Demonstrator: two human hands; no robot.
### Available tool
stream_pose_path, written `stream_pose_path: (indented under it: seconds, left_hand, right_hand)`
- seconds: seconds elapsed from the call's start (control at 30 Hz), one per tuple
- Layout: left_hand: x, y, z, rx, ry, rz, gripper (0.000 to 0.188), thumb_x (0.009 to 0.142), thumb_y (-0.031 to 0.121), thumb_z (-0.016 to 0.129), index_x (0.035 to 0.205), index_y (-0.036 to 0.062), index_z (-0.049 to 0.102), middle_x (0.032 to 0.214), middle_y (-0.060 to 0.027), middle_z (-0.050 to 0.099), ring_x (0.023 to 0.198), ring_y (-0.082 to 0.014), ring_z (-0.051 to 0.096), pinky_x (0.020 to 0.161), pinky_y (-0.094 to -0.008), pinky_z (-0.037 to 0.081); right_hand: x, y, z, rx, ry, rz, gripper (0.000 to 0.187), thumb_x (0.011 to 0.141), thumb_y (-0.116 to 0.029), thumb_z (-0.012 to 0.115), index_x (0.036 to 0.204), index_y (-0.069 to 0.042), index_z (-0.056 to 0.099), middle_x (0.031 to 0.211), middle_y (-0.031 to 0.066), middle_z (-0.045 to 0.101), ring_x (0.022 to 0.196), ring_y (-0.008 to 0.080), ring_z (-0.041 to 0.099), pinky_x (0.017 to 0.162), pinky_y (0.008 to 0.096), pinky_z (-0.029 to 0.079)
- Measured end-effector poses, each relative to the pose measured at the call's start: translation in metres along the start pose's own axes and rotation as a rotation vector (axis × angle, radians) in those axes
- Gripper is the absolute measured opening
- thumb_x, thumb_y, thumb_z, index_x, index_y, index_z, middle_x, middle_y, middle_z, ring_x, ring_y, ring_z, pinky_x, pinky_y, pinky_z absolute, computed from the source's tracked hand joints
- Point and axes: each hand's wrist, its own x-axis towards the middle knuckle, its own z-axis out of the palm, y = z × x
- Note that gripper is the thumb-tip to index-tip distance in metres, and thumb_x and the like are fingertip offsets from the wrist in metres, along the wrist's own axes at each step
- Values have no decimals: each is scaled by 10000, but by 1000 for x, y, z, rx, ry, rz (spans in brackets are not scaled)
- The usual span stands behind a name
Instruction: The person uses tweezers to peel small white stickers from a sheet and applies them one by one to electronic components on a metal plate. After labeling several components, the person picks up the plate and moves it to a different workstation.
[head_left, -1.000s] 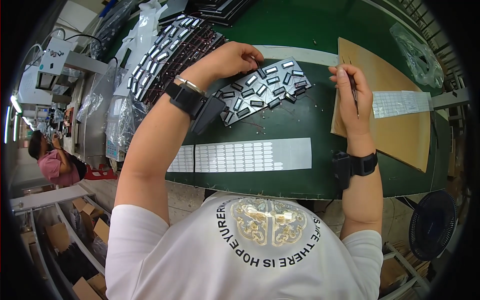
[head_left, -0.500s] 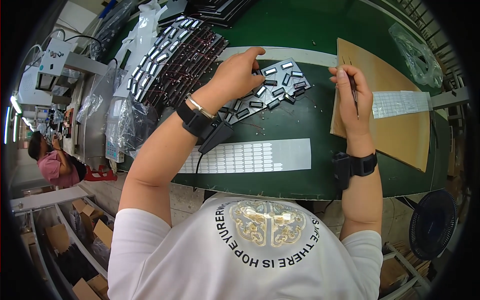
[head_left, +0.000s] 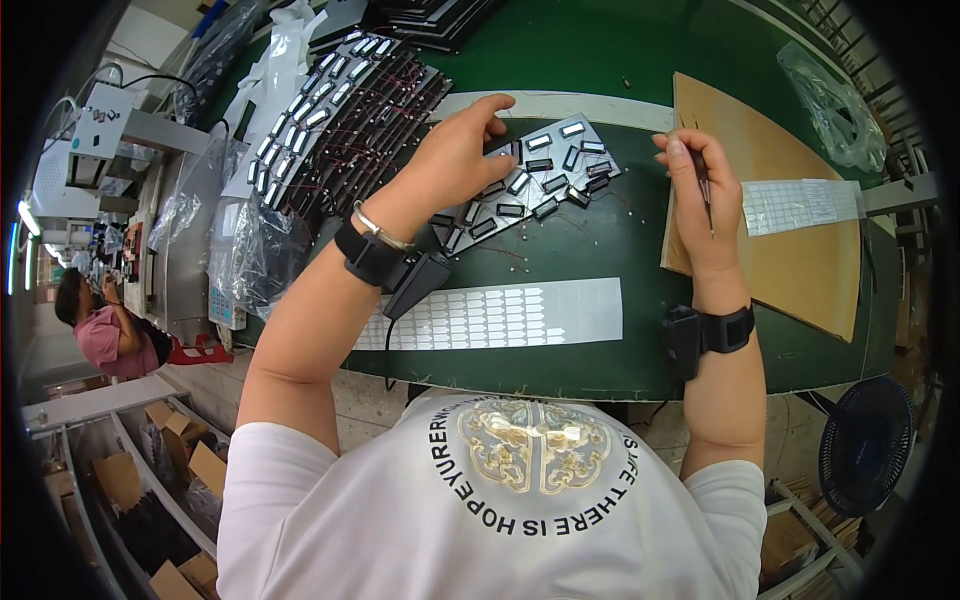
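Observation:
My left hand [head_left: 455, 150] hovers at the left edge of a grey tray [head_left: 545, 212], thumb and index finger apart, with nothing visible between them. Scattered over the tray lie several small black oblong parts [head_left: 540, 165] with pale faces; thin reddish wires trail from some. On the right, my right hand [head_left: 708, 190] is closed around slim dark tweezers [head_left: 709, 205] that point down toward the wrist. Beneath this hand is the left edge of a tan board [head_left: 800, 270]. A sheet of white labels [head_left: 490, 315] lies nearer my body, partly behind my left forearm.
Stacked trays of similar parts [head_left: 350, 115] stand at the left, beside clear plastic bags [head_left: 250, 245]. Another label sheet [head_left: 800, 206] rests on the tan board. Farther right are crumpled clear plastic [head_left: 830, 115] and a black fan [head_left: 867, 445]. A person in pink [head_left: 115, 335] is at far left.
My left hand has shifted slightly left, its thumb drawing back from the parts on the tray. My right hand stays nearly still with the tweezers.

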Motion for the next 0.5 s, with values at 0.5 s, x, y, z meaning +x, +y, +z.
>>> stream_pose_path:
  seconds: [0.5]
  left_hand:
    - [2,2,7,62,-16,-20,488,721,120,654,1185,64,515,890,-98,627,882,-289,586,770,-392,472]
  right_hand:
    - [-1,7,4,-73,-48,18,157,919,-111,550,1011,15,568,970,79,634,881,104,579,805,223,461]
